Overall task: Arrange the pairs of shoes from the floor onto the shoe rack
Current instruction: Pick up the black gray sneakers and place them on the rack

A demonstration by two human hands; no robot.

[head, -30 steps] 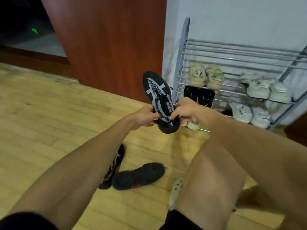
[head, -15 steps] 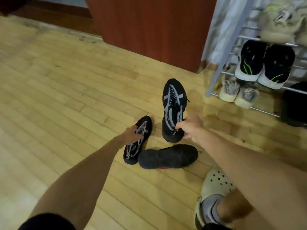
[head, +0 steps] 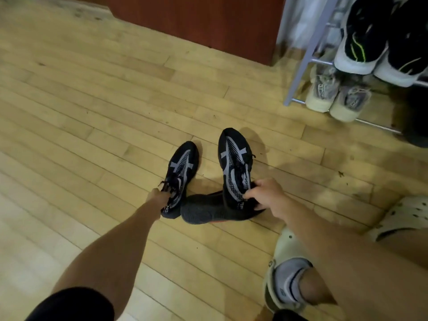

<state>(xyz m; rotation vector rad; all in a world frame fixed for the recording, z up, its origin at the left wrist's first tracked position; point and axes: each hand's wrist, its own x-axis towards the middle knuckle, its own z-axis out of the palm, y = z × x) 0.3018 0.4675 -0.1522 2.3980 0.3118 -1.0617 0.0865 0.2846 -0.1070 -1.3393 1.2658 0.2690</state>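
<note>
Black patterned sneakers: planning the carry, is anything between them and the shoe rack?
Nothing visible does: only bare floor lies between the black patterned sneakers and the shoe rack. The grey shoe lies nearer the person, off that path.

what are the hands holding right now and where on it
The left hand pinches one black patterned shoe by its collar; the right hand grips the matching shoe by its heel opening.
</note>
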